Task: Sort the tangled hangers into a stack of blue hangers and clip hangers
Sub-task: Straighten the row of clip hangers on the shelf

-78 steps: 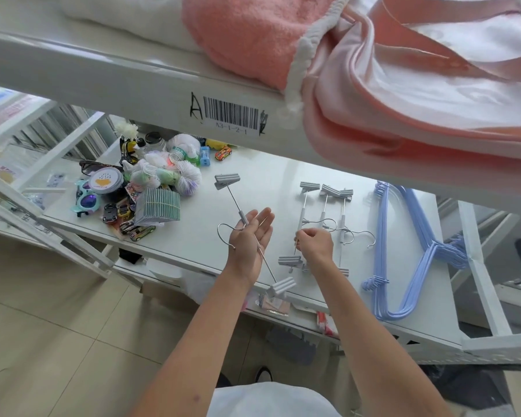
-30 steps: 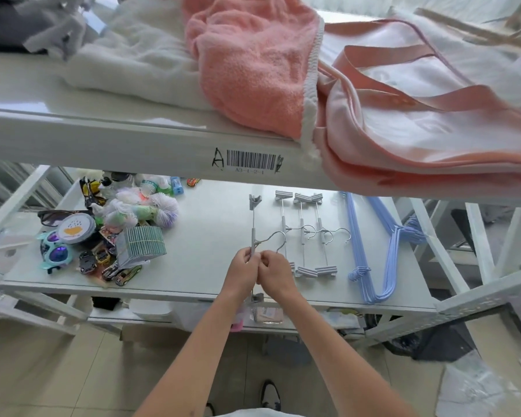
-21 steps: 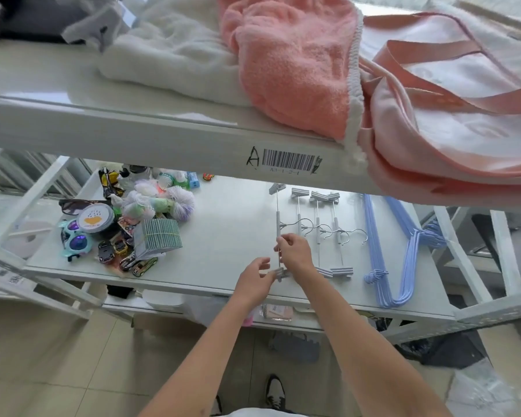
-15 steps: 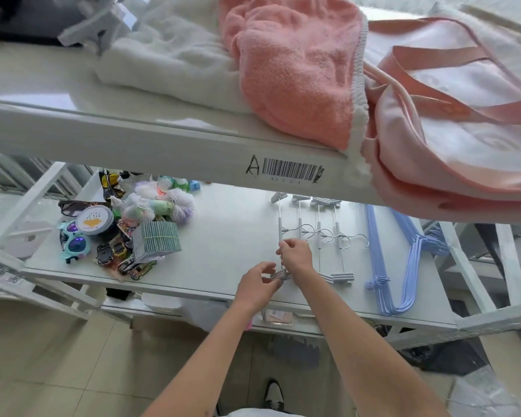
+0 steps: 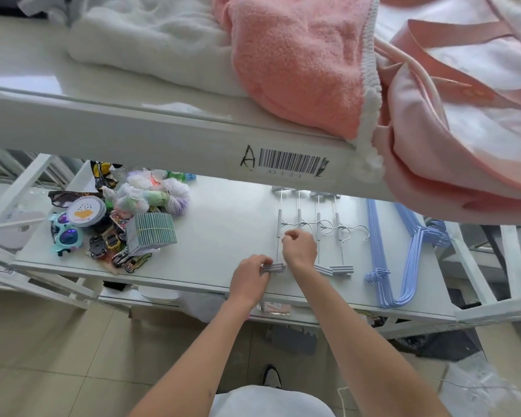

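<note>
Left hand (image 5: 251, 270) curls round the near grey clip of a clip hanger (image 5: 278, 236), pinching it at the front of the shelf (image 5: 223, 236). Right hand (image 5: 300, 249) sits just beyond, fingers curled over the same hanger's thin rod near its hook; what exactly the fingertips pinch is hidden. That hanger lies flat, leftmost in a row of clip hangers (image 5: 337, 233) set side by side, their far clips tucked under the upper shelf edge. Just right of the row, the stack of blue hangers (image 5: 403, 257) lies piled together, hooks bunched toward the front edge.

On the left end of the shelf there is a loose heap: a round tin (image 5: 85, 212), teal sunglasses (image 5: 65, 236), toy cars (image 5: 115, 251), a banded bundle of cards (image 5: 151, 233) and netted balls (image 5: 151, 195). On the upper shelf, a pink towel (image 5: 298, 64) lies beside a pink bag (image 5: 463, 100).
</note>
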